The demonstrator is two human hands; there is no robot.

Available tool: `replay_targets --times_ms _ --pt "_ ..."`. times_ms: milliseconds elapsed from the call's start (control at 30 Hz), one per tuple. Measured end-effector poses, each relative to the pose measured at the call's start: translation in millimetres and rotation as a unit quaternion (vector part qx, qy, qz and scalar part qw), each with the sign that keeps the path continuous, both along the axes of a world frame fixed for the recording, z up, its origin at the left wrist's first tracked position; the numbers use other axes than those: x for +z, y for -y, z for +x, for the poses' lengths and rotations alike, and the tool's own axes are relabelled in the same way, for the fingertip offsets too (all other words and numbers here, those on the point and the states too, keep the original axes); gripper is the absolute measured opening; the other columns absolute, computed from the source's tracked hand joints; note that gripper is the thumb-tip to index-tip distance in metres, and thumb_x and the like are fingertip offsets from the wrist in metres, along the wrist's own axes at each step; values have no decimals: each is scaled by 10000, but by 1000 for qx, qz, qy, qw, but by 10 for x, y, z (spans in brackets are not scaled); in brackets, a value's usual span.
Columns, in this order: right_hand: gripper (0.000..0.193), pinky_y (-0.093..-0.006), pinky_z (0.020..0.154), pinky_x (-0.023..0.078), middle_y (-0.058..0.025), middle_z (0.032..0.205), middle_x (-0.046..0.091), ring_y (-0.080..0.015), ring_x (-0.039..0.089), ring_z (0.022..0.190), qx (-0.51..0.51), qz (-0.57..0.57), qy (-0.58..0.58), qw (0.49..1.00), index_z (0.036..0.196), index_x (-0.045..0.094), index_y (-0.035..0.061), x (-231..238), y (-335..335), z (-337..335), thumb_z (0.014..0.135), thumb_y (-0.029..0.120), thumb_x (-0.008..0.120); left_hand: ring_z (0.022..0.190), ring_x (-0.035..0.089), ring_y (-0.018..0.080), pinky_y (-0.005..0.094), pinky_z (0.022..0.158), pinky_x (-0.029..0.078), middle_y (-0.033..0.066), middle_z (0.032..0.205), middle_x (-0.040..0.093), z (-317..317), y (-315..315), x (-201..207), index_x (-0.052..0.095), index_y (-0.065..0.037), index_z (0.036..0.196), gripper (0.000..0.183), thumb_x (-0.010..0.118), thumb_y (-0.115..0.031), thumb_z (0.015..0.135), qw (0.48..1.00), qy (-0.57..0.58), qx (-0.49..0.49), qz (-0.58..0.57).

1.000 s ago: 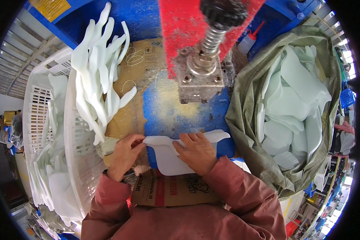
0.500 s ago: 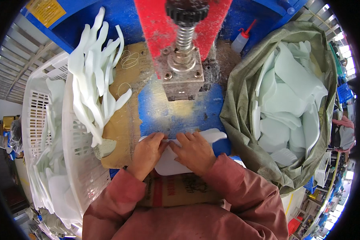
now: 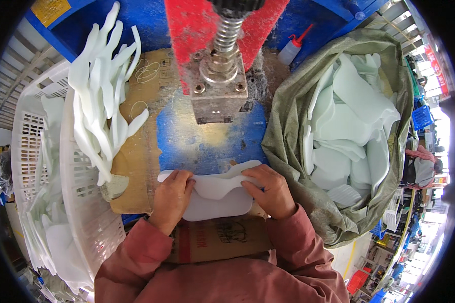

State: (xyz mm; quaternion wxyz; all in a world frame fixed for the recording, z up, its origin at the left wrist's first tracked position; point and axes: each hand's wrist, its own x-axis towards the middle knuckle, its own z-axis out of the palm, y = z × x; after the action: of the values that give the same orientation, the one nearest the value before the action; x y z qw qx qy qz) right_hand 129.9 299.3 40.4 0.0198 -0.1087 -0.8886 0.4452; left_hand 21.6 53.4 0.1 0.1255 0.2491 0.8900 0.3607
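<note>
A white foam piece (image 3: pixel 215 188) with a wavy edge bridges my two hands, over a flat, round-cornered white pad (image 3: pixel 220 209). I cannot tell whether they are one folded piece or two. My left hand (image 3: pixel 169 202) pinches its left end between thumb and fingers. At the right end my right hand (image 3: pixel 272 189) grips it the same way, thumb below. Just beyond is the worn blue work surface (image 3: pixel 187 151). Above that surface hangs the metal head (image 3: pixel 219 103) of a red press, apart from both hands.
Long white foam strips (image 3: pixel 103 96) lie heaped at the left, beside a white plastic basket (image 3: pixel 78 202) of foam pieces. On the right stands a green woven sack (image 3: pixel 283 136) full of white foam shapes. A red-tipped squeeze bottle (image 3: pixel 289 52) stands behind the press.
My hands have moved apart from the middle to the two ends of the foam. Its wavy edge now shows between them. The whole view has shifted slightly.
</note>
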Motion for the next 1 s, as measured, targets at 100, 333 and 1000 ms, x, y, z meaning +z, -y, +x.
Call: replay_targets --times_ms 100,333,1000 --pt "177 -392 779 557 -146 1058 688 -302 696 930 -59 -70 -9 996 1066 737 44 -95 -81 -16 889 55 734 860 681 395 483 705 555 127 972 690 14 -15 6 642 -71 1019 118 707 -101 926 1000 0 6 -6" --pt "155 -362 806 556 -140 1047 671 -280 690 938 -47 8 -66 997 1041 734 4 -295 -34 -120 887 -4 730 864 674 396 485 712 552 126 958 683 8 -34 8 636 -79 1016 113 700 -101 926 1000 -14 -4 -13" --pt "265 -444 830 539 -143 1044 605 -362 630 963 30 180 -91 979 1106 670 21 -501 -22 -247 851 -21 727 860 680 404 504 709 552 157 967 689 -46 -50 32 652 -72 1068 134 680 -89 938 999 -24 -25 -3"
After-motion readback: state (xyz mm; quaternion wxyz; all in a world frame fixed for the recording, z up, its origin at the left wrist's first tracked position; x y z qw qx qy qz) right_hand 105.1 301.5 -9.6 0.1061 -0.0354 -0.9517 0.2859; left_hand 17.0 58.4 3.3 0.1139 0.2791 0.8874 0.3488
